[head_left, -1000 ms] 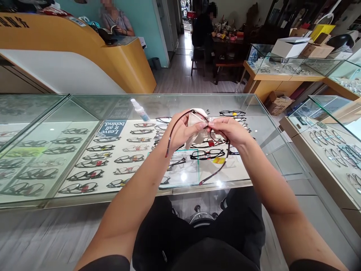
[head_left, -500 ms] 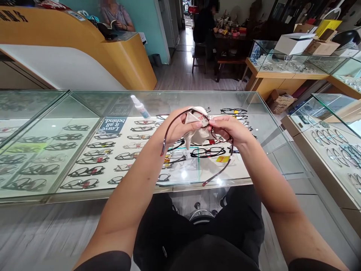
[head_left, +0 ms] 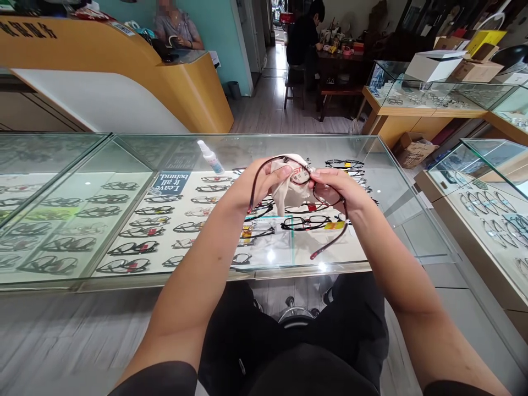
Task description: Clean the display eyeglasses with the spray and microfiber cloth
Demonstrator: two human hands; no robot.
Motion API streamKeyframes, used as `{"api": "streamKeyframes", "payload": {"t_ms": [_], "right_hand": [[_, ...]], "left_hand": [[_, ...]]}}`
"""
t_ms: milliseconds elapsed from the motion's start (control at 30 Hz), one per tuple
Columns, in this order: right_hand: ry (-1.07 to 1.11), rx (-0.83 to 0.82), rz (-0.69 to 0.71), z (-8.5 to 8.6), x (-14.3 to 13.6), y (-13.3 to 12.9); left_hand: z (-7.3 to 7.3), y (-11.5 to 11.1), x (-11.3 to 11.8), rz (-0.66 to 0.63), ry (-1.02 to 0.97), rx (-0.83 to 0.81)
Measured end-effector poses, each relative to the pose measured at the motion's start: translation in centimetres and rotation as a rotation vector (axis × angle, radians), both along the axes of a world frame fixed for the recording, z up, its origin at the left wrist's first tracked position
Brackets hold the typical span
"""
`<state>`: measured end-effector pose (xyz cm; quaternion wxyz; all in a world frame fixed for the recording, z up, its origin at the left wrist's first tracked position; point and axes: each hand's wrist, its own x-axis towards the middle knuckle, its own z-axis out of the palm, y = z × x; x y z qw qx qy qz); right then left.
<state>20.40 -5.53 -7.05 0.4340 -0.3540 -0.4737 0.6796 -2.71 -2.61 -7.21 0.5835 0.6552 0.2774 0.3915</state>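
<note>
A pair of dark-rimmed eyeglasses (head_left: 345, 220) is held up over the glass counter, its temples unfolded and pointing toward me. My left hand (head_left: 264, 179) is closed on a pale cleaning cloth (head_left: 281, 195), which is wrapped about one lens; printed letters on the cloth show through that lens. The left thumb lies on the cloth, while the left fingers are mostly hidden behind it. With thumb and fingers, my right hand (head_left: 340, 187) pinches the eyeglasses near the bridge. The other lens sits in front of the right palm.
Beneath my hands, a glass display case (head_left: 231, 268) contains rows of spectacle frames. A white spray bottle (head_left: 210, 158) stands on its top, left of my hands. More display cases (head_left: 474, 220) are at the right. One person (head_left: 177, 30) is behind the wooden counter (head_left: 198, 82); another (head_left: 303, 38) sits farther back.
The cloth and left thumb have shifted on the lens, and more printed letters show through it. The eyeglasses have tilted slightly, their temple tips moving right and up. The view has shifted a little.
</note>
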Motion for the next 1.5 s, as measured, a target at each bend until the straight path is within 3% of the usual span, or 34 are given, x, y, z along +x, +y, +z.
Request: {"api": "streamKeyframes", "payload": {"t_ms": [367, 567, 633, 833, 967, 1367, 1500], "right_hand": [[-0.042, 0.003, 0.011, -0.5, -1.1, -0.5], [-0.046, 0.029, -0.021, -0.2, 0.1, -0.2], [-0.047, 0.023, -0.026, -0.2, 0.0, -0.1], [-0.053, 0.020, 0.014, -0.5, -1.1, -0.6], [-0.026, 0.019, -0.012, -0.3, -1.2, -0.7], [0.090, 0.111, -0.044, -1.7, 0.0, 0.8], [0.185, 0.090, -0.070, -1.1, 0.3, 0.9]], "left_hand": [[-0.9, -0.4, 1.8, 0.295, -0.016, 0.108], [-0.3, -0.1, 0.8, 0.072, 0.006, 0.055], [-0.2, -0.1, 0.7, 0.052, 0.000, 0.049], [-0.6, -0.5, 2.0, 0.307, 0.006, 0.130], [-0.7, -0.7, 2.3, 0.393, -0.001, 0.202], [0.8, -0.2, 1.1, 0.476, -0.082, 0.196], [1.4, -0.5, -2.1, 0.606, -0.099, 0.153]]}}
